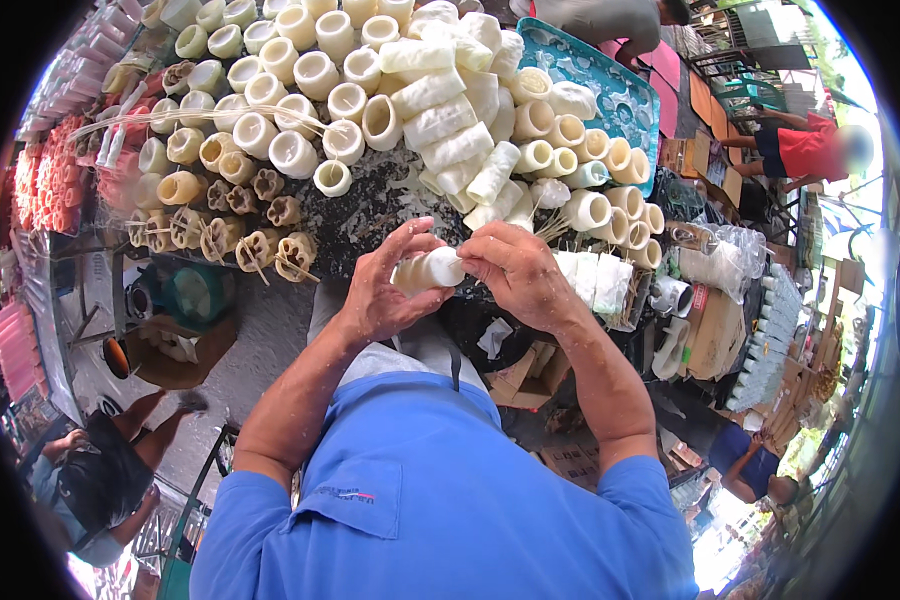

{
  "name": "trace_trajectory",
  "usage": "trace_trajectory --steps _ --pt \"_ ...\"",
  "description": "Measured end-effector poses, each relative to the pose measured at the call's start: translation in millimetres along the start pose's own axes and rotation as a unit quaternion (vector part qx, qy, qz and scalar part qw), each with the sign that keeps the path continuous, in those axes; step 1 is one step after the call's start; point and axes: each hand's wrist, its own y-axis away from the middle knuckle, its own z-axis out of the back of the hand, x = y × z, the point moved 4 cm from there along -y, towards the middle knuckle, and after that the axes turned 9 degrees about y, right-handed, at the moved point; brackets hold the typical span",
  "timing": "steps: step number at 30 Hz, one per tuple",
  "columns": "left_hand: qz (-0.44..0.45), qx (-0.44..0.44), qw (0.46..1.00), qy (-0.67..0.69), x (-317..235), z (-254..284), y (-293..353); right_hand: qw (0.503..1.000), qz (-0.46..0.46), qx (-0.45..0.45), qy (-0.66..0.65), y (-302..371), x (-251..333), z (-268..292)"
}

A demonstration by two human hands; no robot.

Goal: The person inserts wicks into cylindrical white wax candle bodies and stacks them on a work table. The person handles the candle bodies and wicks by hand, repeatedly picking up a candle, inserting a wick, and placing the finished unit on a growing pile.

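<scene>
White wax cylinder (435, 268) is held in front of the blue shirt (470, 470), near the edge of the dark worktable (370, 212), and it is lying nearly sideways. By the left hand (378, 285) it is gripped, with the thumb below and the fingers curled above. The fingertips of the right hand (518, 268) are pinched together at its right end; whether a thin wick is caught between them cannot be told. Beyond the hands, many hollow cream cylinders (315, 72) are placed close together. White rolls (440, 95) are piled beside them, and a turquoise tray (652, 120) is seen farther to the right. At left, brown-marked scalloped pieces (296, 256) are set along the table edge.
</scene>
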Motion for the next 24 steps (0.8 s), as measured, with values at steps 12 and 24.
trace_trajectory --steps 12,24 --pt "0.008 0.030 0.999 -0.041 -4.9 -7.5 -5.6 0.967 0.121 0.026 0.223 3.6 25.4 -1.4" --pt "0.007 0.042 0.998 -0.052 -6.9 -11.8 -16.0 0.979 0.075 -0.007 0.188 3.9 18.3 8.5"
